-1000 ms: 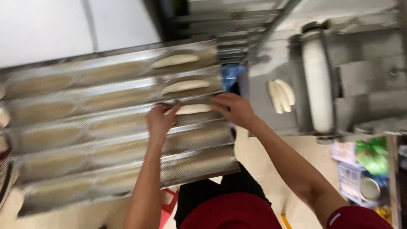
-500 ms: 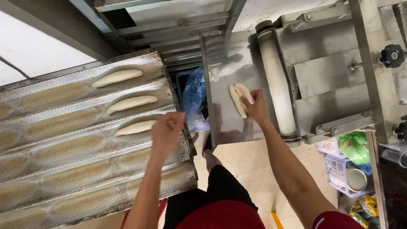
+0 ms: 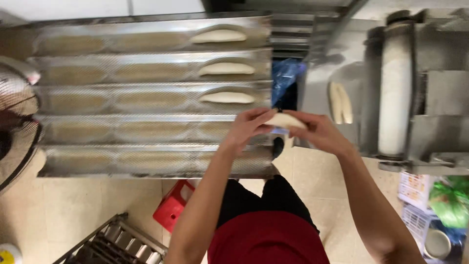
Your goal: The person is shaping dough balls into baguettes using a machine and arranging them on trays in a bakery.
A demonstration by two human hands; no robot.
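Both hands, the left hand point(image 3: 246, 128) and the right hand point(image 3: 316, 132), close their fingers on one dough piece point(image 3: 286, 120) held between them, its ends hidden; left of them sits the perforated baguette tray point(image 3: 146, 88), three loaves point(image 3: 218, 36) above

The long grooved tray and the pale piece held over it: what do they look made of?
The grooved silver tray looks like perforated sheet metal, matte with dull glare and a fine dotted texture. The pale elongated piece, held between the left hand and right hand, looks like soft raw dough, smooth and matte, like the three shaped pieces lying in the tray's grooves.
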